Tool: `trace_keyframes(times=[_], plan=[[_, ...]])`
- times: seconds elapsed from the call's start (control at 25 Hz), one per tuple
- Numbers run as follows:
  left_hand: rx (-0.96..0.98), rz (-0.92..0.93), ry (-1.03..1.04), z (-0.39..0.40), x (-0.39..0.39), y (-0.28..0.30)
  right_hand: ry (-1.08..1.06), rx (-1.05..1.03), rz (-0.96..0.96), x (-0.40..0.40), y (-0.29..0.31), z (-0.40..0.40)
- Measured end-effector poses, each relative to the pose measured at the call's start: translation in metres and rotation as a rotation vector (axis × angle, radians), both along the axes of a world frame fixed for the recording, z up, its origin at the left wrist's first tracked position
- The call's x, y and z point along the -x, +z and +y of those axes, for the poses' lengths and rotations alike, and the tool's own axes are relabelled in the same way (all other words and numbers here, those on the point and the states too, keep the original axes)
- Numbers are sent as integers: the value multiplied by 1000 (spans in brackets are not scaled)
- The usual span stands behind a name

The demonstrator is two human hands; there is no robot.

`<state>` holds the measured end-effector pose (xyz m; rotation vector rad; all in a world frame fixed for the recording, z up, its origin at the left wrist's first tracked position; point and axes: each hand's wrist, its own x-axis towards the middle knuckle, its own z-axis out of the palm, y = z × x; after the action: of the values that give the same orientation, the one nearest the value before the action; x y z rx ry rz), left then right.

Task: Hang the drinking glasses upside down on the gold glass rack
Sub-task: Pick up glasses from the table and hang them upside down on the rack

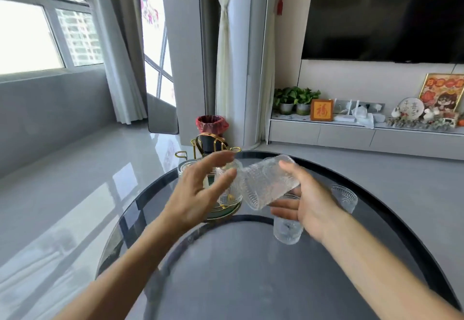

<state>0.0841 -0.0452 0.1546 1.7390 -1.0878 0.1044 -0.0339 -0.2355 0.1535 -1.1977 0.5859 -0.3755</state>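
Both forearms reach forward over the round dark glass bench (251,282). Right hand (311,209) is turned palm inward, thumb on top and fingers curled beneath, closed around a clear textured drinking glass (270,181) held in the air on its side, mouth tilted toward the camera and down. Left hand (198,191) is raised just beside that glass, palm facing right, fingers spread and loosely open, gripping nothing; its fingertips lie near the glass's base end. Beneath the right hand a second glass (286,229) stands on the bench, partly hidden, and a third glass (345,198) stands farther right. Behind the left hand sits the gold glass rack (208,147) at the bench's far edge, with glasses on it partly hidden by the fingers.
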Motion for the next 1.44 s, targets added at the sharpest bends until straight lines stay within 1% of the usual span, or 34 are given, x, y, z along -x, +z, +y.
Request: trace_keyframes(times=[0.04,0.08,0.12,0.2,0.24,0.36,0.52,0.64,0.72,0.88,1.04,1.16,1.32,1.4,1.44], plan=[[15,-39,109,-6,-19,9,-37,74,-36,-11,9,-7],[-24,-84,199,-14,-38,17,-74,146,-75,-24,18,-14],[-110,-140,251,-22,-57,22,-105,222,-111,-38,25,-21],[-319,-292,261,-38,-93,20,-133,396,-158,-68,36,-36],[-378,-354,244,-44,-107,18,-126,485,-164,-82,39,-43],[-415,-476,207,-49,-134,13,-40,738,-122,-115,38,-60],[-444,-538,189,-43,-147,12,91,1154,18,-144,18,-68],[-462,-532,180,-42,-145,12,120,1333,88,-160,10,-67],[-464,-519,182,-43,-144,14,193,1427,146,-167,8,-66],[-461,-482,223,-45,-143,15,318,1464,245,-172,-11,-64],[-443,-473,234,-45,-145,12,335,1438,230,-172,-27,-65],[-426,-439,250,-48,-142,7,313,1378,199,-172,-34,-66],[-443,-384,311,-59,-134,11,274,1399,234,-163,-37,-59],[-463,-407,352,-61,-123,19,164,1349,180,-143,-37,-57],[-429,-425,375,-61,-114,18,87,1329,114,-128,-36,-58]])
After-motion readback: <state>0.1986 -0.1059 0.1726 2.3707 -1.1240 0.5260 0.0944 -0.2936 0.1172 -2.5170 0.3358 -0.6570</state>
